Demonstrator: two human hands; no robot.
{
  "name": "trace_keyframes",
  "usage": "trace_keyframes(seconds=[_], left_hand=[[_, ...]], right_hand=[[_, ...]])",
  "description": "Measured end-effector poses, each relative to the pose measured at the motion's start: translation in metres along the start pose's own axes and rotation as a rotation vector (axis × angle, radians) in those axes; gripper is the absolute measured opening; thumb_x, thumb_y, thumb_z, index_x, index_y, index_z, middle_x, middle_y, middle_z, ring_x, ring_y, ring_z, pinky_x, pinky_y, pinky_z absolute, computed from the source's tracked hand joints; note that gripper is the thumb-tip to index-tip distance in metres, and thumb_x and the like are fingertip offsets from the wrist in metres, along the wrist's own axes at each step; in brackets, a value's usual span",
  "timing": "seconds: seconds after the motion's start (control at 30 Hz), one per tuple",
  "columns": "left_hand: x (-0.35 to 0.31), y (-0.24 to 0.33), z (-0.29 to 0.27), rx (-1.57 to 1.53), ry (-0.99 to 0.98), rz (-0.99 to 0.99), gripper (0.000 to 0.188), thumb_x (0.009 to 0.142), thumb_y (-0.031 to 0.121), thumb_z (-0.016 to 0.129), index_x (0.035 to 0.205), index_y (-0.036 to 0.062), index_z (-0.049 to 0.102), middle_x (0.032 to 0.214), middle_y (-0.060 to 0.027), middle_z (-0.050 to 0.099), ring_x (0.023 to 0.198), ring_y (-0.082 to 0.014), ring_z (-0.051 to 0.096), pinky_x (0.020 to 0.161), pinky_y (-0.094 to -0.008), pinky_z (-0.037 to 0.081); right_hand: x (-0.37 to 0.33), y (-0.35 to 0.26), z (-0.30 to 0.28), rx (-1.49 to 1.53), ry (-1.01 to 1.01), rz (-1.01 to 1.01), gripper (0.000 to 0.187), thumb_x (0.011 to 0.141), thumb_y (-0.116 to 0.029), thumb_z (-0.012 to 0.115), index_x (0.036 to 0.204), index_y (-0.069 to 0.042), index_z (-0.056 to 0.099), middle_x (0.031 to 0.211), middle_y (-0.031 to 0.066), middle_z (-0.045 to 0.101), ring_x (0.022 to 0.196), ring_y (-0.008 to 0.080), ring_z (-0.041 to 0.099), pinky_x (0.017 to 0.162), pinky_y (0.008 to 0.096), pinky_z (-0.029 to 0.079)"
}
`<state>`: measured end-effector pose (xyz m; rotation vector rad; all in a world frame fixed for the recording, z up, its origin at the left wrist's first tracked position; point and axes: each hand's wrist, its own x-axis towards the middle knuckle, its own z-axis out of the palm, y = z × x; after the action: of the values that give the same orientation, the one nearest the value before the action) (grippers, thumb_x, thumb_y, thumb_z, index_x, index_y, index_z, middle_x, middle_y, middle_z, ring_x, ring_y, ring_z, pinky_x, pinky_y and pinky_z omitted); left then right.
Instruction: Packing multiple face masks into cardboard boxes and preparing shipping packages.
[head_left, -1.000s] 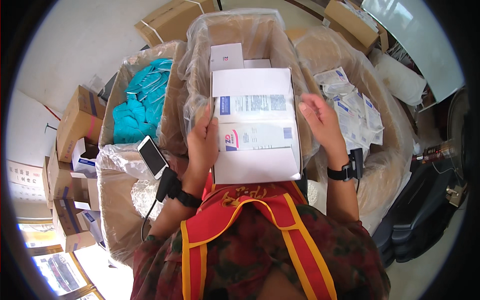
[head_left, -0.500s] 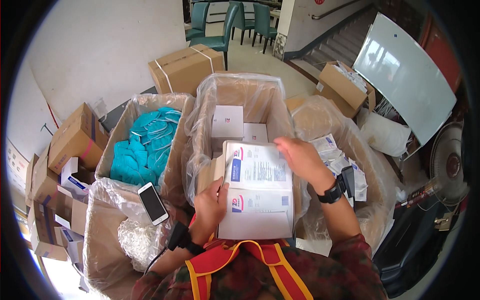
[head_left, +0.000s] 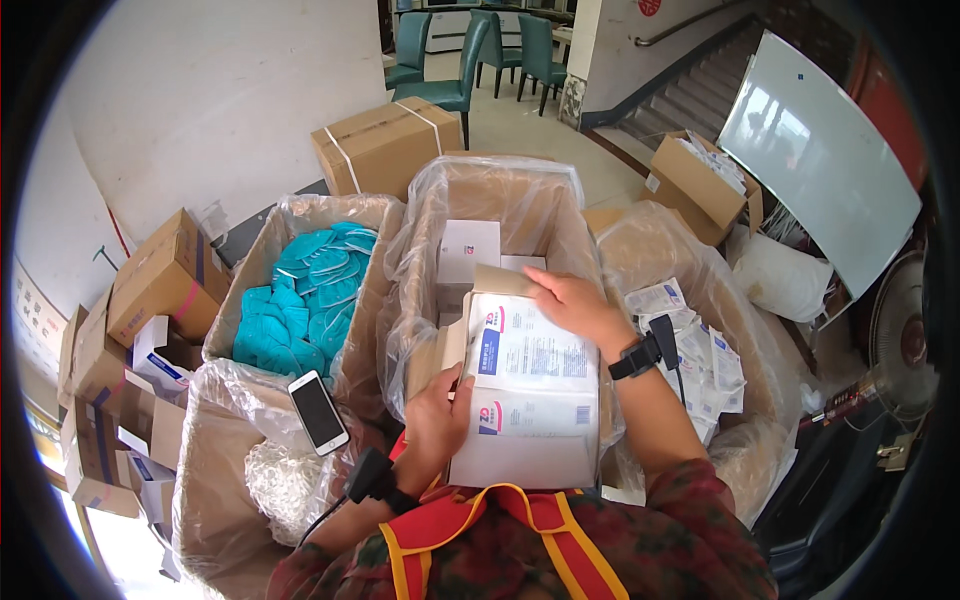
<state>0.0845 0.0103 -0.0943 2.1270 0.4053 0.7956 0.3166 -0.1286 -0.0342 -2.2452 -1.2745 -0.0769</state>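
Note:
A small carton stands open against my body, with white printed packets lying flat inside. My left hand is closed on the carton's left wall, its thumb along the side flap. At the far end, my right hand has its fingers closed on the raised end flap, whose brown inner face shows. Part of the right fingers is hidden behind the flap. Beyond it, white closed boxes sit in a large plastic-lined carton.
To the left, a lined carton holds teal masks. A phone rests over a nearer carton with white elastic loops. Loose packets fill a lined carton on the right. A fan and a whiteboard stand beyond.
My right hand has come from the carton's far right corner onto the end flap, which now stands raised. My left hand keeps its hold on the side. The whole view has shifted slightly.

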Motion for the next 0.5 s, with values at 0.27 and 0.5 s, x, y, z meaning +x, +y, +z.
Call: trace_keyframes(seconds=[0.27, 0.5], left_hand=[[0.000, -0.021, 0.018, -0.211, 0.023, -0.019, 0.020, 0.093, 0.013, 0.061, 0.107, -0.0016, 0.061, 0.088, -0.0109, 0.063, 0.073, -0.0141, 0.058, 0.063, -0.0282, 0.048], [0.003, -0.036, 0.027, -0.364, 0.044, -0.097, 0.028, 0.094, 0.017, 0.062, 0.112, -0.0035, 0.057, 0.093, -0.0103, 0.061, 0.080, -0.0169, 0.057, 0.072, -0.0309, 0.048]], right_hand=[[0.014, -0.012, -0.006, 0.112, -0.310, 0.217, 0.054, 0.090, -0.053, 0.055, 0.091, -0.001, 0.069, 0.081, 0.0222, 0.066, 0.082, 0.0374, 0.064, 0.076, 0.0424, 0.049], [-0.026, -0.030, -0.026, -0.074, 0.342, -0.254, 0.031, 0.091, -0.034, 0.061, 0.106, -0.008, 0.068, 0.101, 0.0155, 0.067, 0.094, 0.0335, 0.063, 0.081, 0.0420, 0.050]])
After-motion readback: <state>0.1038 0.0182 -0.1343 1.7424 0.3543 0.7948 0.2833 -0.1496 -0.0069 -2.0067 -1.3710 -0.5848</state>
